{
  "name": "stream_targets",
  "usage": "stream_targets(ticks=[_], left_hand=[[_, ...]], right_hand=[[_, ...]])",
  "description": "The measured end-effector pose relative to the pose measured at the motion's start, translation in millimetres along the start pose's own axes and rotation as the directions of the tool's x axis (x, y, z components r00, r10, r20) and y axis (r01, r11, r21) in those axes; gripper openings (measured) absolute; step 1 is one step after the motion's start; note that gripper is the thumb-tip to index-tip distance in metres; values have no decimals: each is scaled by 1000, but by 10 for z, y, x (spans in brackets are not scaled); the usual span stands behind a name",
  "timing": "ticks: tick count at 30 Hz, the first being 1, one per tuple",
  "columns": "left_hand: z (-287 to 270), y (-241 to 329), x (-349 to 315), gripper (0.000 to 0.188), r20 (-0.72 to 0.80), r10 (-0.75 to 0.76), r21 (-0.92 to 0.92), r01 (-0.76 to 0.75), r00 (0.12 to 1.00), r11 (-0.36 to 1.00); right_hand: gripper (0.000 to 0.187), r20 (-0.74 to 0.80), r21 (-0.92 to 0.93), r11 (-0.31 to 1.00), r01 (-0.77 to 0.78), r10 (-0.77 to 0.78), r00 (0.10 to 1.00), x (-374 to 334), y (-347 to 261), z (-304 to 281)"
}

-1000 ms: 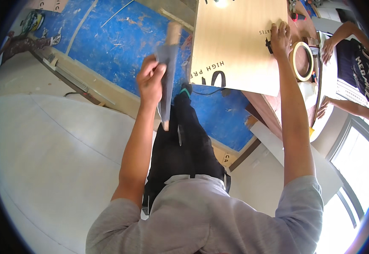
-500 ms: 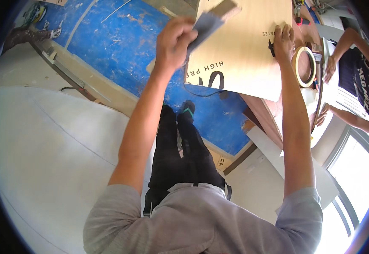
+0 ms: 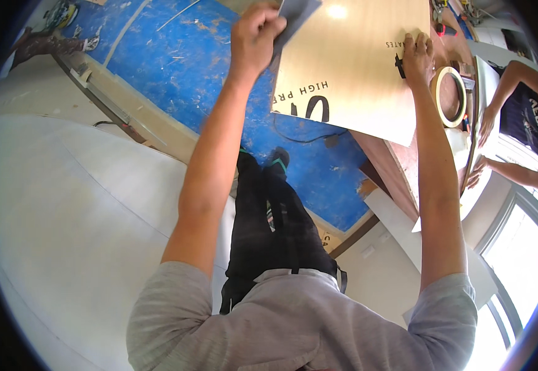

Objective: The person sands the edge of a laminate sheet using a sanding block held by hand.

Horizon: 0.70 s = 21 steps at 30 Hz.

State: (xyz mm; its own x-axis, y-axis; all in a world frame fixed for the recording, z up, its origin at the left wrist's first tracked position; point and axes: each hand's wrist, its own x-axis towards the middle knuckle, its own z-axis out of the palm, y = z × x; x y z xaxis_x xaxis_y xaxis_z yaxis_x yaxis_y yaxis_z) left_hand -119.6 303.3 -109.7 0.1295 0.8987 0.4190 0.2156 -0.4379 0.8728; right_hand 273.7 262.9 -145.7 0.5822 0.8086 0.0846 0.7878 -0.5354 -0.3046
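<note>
My left hand (image 3: 253, 46) is closed around a dark grey sheet that looks like sandpaper (image 3: 296, 17), held at the left edge of a pale wood-coloured panel (image 3: 343, 62). The sheet's far end is cut off by the top of the picture. Printed lettering marks the panel's near part. On the panel's right side rests my right hand (image 3: 418, 62), palm down, with its fingers spread and slightly bent. Just left of it is a small black shape (image 3: 400, 66). A roll of tape (image 3: 436, 102) lies right of that hand.
At the right, a co-worker's hands (image 3: 486, 127) rest on a white surface. Several tools (image 3: 445, 15) lie at the far right. A dark cable (image 3: 306, 141) runs under the panel over blue floor covering (image 3: 176, 80). A large white sheet (image 3: 77, 216) fills the left; another person's leg (image 3: 52, 46) shows beyond.
My left hand has moved away from me along the panel's left edge with the grey sandpaper. My right hand stays on the panel. The co-worker's hands have shifted slightly.
</note>
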Motion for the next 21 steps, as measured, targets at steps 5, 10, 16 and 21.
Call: stream_targets(ticks=[5,10,16,21], left_hand=[[-466,235,-1257,6,66,-182,-225,192,981,955],[-863,182,-1724,17,-15,-439,-664,320,898,676],[-337,241,-1379,11,-74,-272,-300,238,960,924],[-26,76,-486,14,-90,-261,55,266,961,962]], right_hand=[[71,-9,-42,999,0,0,1000,14,128,-21],[73,-36,-19,1000,-4,3,999,7,84,-22],[74,-45,-10,1000,13,-14,999,7,130,-30],[73,-19,-7,1000,9,-9,1000,31,96,-42]])
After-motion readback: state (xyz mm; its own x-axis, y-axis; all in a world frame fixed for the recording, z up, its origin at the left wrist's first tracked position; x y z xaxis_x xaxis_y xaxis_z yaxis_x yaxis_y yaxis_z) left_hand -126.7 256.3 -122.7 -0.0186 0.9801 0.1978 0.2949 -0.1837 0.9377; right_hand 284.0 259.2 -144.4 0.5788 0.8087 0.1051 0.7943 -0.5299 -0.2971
